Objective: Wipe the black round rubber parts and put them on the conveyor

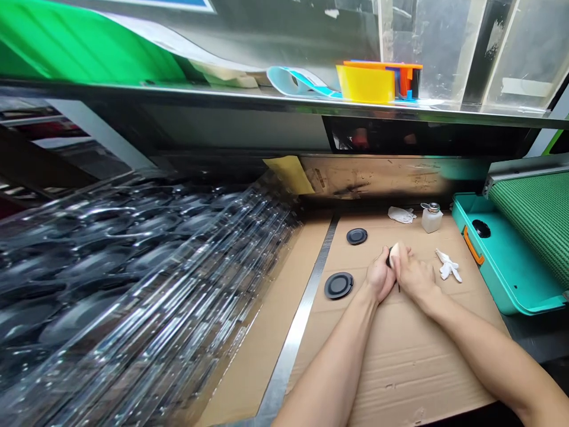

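Note:
My left hand (pixel 379 276) is closed around a small black part (pixel 390 256), most of which is hidden by the fingers; it looks like the round black lids lying nearby. Close against it, my right hand (pixel 415 274) presses a pale, cloth-like piece (pixel 395 251) onto the black part. Two round black lids lie flat on the cardboard to the left of the hands: a smaller one (pixel 357 236) farther back and a larger one (pixel 338 286) nearer. A crumpled white cloth (pixel 448 265) lies to the right of my right hand.
Stacked clear plastic trays (pixel 146 290) fill the left side. Behind the hands stand a white pump bottle (pixel 431 218) and another white cloth (pixel 401 214). A teal bin (pixel 515 279) holding a black piece (pixel 480 228) sits right, beside a green conveyor belt (pixel 537 201). A metal shelf crosses above.

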`<action>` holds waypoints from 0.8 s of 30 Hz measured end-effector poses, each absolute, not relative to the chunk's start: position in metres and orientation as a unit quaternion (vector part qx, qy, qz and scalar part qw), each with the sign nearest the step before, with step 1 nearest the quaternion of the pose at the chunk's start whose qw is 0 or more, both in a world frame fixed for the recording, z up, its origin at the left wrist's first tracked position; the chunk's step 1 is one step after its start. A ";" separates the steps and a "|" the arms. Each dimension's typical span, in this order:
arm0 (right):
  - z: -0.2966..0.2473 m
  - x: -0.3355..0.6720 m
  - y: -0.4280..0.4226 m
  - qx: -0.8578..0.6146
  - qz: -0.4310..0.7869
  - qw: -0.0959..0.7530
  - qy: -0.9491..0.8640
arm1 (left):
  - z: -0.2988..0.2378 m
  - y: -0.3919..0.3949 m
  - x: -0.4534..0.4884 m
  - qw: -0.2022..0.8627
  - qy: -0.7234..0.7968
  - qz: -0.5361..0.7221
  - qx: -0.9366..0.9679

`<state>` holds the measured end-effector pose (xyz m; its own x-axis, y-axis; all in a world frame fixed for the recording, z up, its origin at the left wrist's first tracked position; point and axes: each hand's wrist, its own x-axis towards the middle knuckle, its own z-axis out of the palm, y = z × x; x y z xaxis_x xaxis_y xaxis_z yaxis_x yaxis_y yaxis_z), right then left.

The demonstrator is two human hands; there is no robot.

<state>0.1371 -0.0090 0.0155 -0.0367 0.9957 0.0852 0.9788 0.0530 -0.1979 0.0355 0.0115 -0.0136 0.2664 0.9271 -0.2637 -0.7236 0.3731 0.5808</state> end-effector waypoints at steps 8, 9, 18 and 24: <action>0.023 0.177 0.005 -0.751 0.043 0.145 -0.643 | -0.004 0.016 0.016 0.767 0.279 0.562 0.136; 0.022 0.179 0.004 -0.748 0.050 0.153 -0.644 | -0.003 0.016 0.014 0.769 0.268 0.565 0.131; 0.046 0.229 0.007 -0.757 -0.043 0.081 -0.647 | 0.003 0.015 0.007 0.807 0.231 0.530 0.120; 0.045 0.247 0.011 -0.711 0.085 -0.016 -0.698 | 0.004 0.016 0.006 0.819 0.238 0.507 0.124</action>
